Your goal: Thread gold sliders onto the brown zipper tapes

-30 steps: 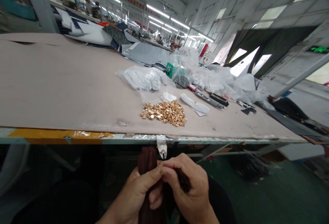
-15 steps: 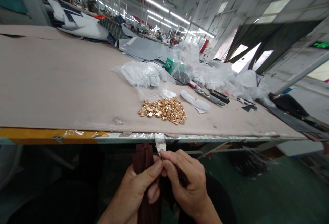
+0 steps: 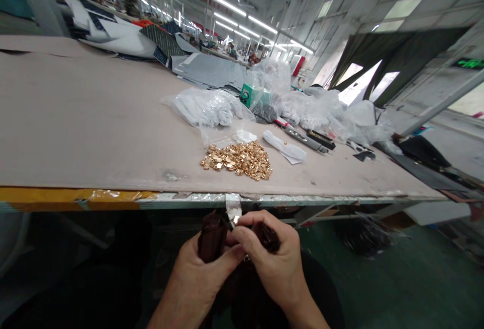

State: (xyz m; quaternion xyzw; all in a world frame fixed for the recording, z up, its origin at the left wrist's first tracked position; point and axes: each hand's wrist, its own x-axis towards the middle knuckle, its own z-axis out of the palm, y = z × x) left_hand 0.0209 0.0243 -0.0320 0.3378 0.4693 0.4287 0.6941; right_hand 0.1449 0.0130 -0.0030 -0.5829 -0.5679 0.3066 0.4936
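Dark brown fabric (image 3: 212,236) is bunched in both hands just below the table's front edge. My left hand (image 3: 204,273) is closed around one fold of it, thumb pointing toward the right hand. Fingers curled, my right hand (image 3: 270,256) grips another bunch of the cloth and pinches at its tips near a pale strip (image 3: 233,205) hanging from the table edge. A small shiny bit shows at the right fingertips, too small to name, and another glints under the right thumb. On the table beyond lies a heap of gold-coloured small metal pieces (image 3: 240,160).
Behind the heap sit clear plastic bags (image 3: 207,107), a green box (image 3: 254,96) and a folded white paper (image 3: 284,146). A grey pen-like tool (image 3: 308,140) lies to the right. Stacked grey sheets (image 3: 212,70) are farther back. The table edge (image 3: 159,201) runs just beyond my hands.
The brown fabric in my left hand has been folded lower and its upper end has crumpled. My right hand has turned slightly, and a bunch of cloth now shows within its curled fingers.
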